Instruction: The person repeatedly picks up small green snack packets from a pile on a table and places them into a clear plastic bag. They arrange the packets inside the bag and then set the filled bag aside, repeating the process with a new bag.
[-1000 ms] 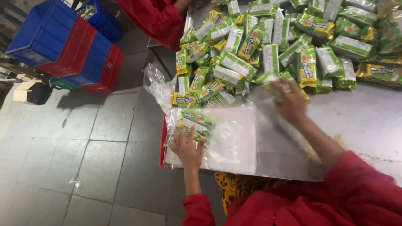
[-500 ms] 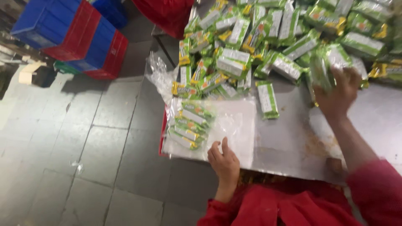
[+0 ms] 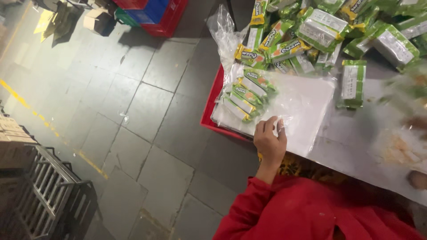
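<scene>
- Grey floor tiles [image 3: 133,111] fill the left half of the view, with a black metal rack [image 3: 49,195] at 8 o'clock and red and blue crates [image 3: 153,11] at 12 o'clock; the camera has swung left since half a second ago.
- Clear plastic bag [image 3: 284,106], partly filled with green snack packets [image 3: 247,95], lies flat on the steel table [image 3: 356,142], its filled end overhanging a red crate [image 3: 211,106].
- Left hand [image 3: 269,142] has come forward to the bag's near edge, at 6 o'clock from the packets; its fingers [image 3: 279,129] are curled, pinching the film.
- One loose green packet [image 3: 351,84] now lies at 3 o'clock from the bag, below the packet pile [image 3: 338,31].
- Right hand [image 3: 413,102] is a blurred smear at the right edge, seemingly carrying packets; its grip cannot be told.
- Judged from this, filling of the bag is mid-way.
</scene>
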